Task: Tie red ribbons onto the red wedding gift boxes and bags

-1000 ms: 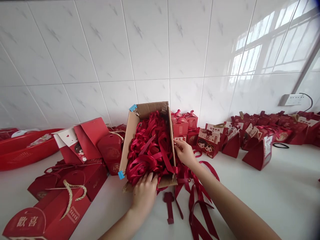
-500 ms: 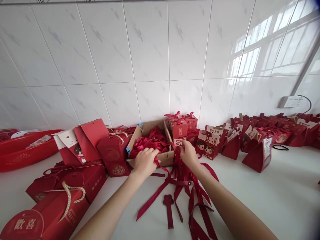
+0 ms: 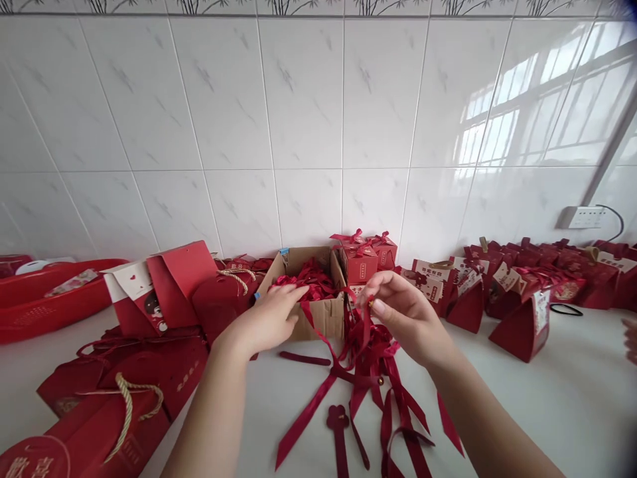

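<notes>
The right hand pinches a red ribbon above the loose ribbons on the counter; I see the left hand, fingers loosely spread, empty, by the cardboard box.

The loose ribbons look like satin cloth, smooth with a soft sheen. The carton is plain brown cardboard, matt and slightly rough. A flower-ended strap looks dull, perhaps leather-like, and a small bead shines like gold metal. The stacked gift boxes are smooth printed card, low in gloss; the rope handle is coarse twisted cord. Glossy plastic forms the basin. The wall tiles are glazed and mirror-bright, the bench smooth.
</notes>
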`<state>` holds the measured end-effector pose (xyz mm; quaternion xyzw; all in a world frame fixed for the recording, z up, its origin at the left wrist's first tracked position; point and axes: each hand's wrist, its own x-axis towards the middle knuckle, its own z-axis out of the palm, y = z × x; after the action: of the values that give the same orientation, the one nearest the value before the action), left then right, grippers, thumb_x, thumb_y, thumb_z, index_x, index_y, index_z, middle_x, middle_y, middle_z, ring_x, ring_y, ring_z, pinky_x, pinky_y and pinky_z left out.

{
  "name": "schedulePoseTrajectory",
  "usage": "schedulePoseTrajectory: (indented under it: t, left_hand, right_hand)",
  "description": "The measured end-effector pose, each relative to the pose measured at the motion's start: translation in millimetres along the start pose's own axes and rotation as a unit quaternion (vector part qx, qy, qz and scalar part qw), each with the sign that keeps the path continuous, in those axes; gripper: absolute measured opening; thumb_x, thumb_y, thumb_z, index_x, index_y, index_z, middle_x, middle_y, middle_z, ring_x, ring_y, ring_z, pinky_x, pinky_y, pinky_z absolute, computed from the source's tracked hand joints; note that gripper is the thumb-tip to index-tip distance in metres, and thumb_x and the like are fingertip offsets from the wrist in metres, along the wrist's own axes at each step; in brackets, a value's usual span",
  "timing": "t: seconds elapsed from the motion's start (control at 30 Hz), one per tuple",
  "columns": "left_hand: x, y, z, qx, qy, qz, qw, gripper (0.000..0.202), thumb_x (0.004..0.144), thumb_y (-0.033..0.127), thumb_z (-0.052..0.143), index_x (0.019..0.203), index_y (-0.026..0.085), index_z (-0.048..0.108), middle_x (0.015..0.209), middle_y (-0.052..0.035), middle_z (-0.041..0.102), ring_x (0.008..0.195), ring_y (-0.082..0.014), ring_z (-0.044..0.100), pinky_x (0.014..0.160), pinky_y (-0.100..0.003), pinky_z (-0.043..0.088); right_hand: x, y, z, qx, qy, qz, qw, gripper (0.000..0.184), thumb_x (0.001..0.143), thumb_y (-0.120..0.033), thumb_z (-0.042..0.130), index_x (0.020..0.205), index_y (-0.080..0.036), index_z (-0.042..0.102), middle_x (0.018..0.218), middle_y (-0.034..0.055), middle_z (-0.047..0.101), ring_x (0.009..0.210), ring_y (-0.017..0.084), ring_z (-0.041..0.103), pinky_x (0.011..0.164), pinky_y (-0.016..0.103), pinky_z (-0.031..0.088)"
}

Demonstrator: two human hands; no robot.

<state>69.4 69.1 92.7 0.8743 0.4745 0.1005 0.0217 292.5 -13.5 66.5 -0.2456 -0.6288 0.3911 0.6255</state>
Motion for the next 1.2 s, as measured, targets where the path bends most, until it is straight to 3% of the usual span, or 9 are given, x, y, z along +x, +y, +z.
schedulePoseTrajectory:
  t: [0.1, 0.17, 0.27, 0.43, 0.57, 0.67, 0.93, 1.1, 1.2]
  left_hand:
    - [-36, 25, -21.3, -0.159, 0.15, 0.146, 0.965, 0.029, 0.094, 0.028, 0.044, 0.12, 0.028, 0.058, 0.13, -0.0017, 0.059, 0.123, -0.019, 0.052, 0.106, -0.034, 0.042]
    - [-54, 40, -28.9, -0.242, 0.162, 0.214, 0.932, 0.025, 0.093, 0.025, 0.05, 0.116, 0.028, 0.058, 0.114, 0.0001, 0.066, 0.106, -0.0142, 0.061, 0.094, -0.025, 0.049]
    - [-66, 54, -30.2, -0.291, 0.161, 0.277, 0.902, 0.031, 0.089, 0.018, 0.056, 0.119, 0.028, 0.055, 0.11, 0.002, 0.067, 0.099, -0.0109, 0.063, 0.088, -0.02, 0.051]
    - [-62, 59, -23.4, -0.313, 0.198, 0.304, 0.878, 0.025, 0.087, 0.016, 0.062, 0.111, 0.022, 0.063, 0.104, 0.0002, 0.068, 0.094, -0.0106, 0.064, 0.085, -0.019, 0.053]
    - [-55, 61, -20.7, -0.324, 0.253, 0.34, 0.846, 0.021, 0.083, 0.011, 0.066, 0.103, 0.018, 0.066, 0.094, 0.0004, 0.069, 0.088, -0.0079, 0.065, 0.08, -0.016, 0.053]
    - [-53, 62, -20.2, -0.313, 0.276, 0.353, 0.837, 0.014, 0.082, 0.009, 0.068, 0.093, 0.016, 0.067, 0.088, 0.0009, 0.069, 0.083, -0.0066, 0.064, 0.078, -0.015, 0.052]
    - [-55, 55, -21.4, -0.297, 0.222, 0.36, 0.856, 0.009, 0.085, 0.01, 0.063, 0.093, 0.016, 0.064, 0.091, -0.0013, 0.066, 0.087, -0.0086, 0.061, 0.08, -0.018, 0.051]
    - [-51, 53, -19.1, -0.301, 0.224, 0.381, 0.845, 0.006, 0.086, 0.008, 0.061, 0.088, 0.013, 0.062, 0.086, -0.002, 0.06, 0.083, -0.0083, 0.058, 0.076, -0.018, 0.049]
    - [-50, 51, -19.3, -0.295, 0.223, 0.389, 0.844, 0.008, 0.085, 0.005, 0.06, 0.086, 0.012, 0.061, 0.086, -0.0019, 0.057, 0.081, -0.0071, 0.056, 0.074, -0.016, 0.048]
  right_hand:
    - [-7, -3, 9, 0.07, -0.061, 0.019, 0.995, 0.006, 0.087, -0.03, 0.065, 0.089, -0.025, 0.062, 0.079, -0.0002, 0.056, 0.07, 0.012, 0.052, 0.065, 0.025, 0.044]
    - [-10, -3, 15, 0.1, -0.069, 0.025, 0.992, 0.01, 0.083, -0.032, 0.069, 0.085, -0.025, 0.062, 0.077, 0.0002, 0.056, 0.07, 0.014, 0.053, 0.065, 0.027, 0.045]
    - [-13, -1, 24, 0.15, -0.063, 0.037, 0.986, 0.015, 0.079, -0.035, 0.073, 0.08, -0.026, 0.061, 0.073, -0.001, 0.055, 0.067, 0.014, 0.054, 0.062, 0.027, 0.047]
    - [-16, -1, 30, 0.192, -0.066, 0.047, 0.978, 0.011, 0.079, -0.031, 0.074, 0.08, -0.028, 0.064, 0.067, -0.0033, 0.056, 0.059, 0.011, 0.052, 0.059, 0.023, 0.046]
    - [-15, -2, 32, 0.177, -0.037, 0.051, 0.982, 0.018, 0.076, -0.034, 0.076, 0.076, -0.026, 0.061, 0.067, -0.0027, 0.053, 0.058, 0.011, 0.047, 0.057, 0.022, 0.044]
    - [-15, -3, 34, 0.165, -0.03, 0.051, 0.985, 0.023, 0.074, -0.036, 0.078, 0.071, -0.024, 0.058, 0.067, -0.0024, 0.051, 0.058, 0.011, 0.045, 0.057, 0.022, 0.043]
    - [-16, -8, 37, 0.152, -0.024, 0.053, 0.987, 0.021, 0.075, -0.034, 0.076, 0.07, -0.022, 0.061, 0.07, 0.0002, 0.05, 0.066, 0.013, 0.046, 0.061, 0.023, 0.042]
    - [-18, -4, 37, 0.188, -0.044, 0.056, 0.98, 0.011, 0.078, -0.028, 0.075, 0.077, -0.022, 0.066, 0.072, -0.0014, 0.052, 0.067, 0.01, 0.045, 0.062, 0.018, 0.04]
    - [-21, 0, 34, 0.157, -0.049, 0.059, 0.985, 0.008, 0.079, -0.026, 0.075, 0.083, -0.026, 0.069, 0.073, -0.0025, 0.057, 0.063, 0.008, 0.045, 0.059, 0.017, 0.039]
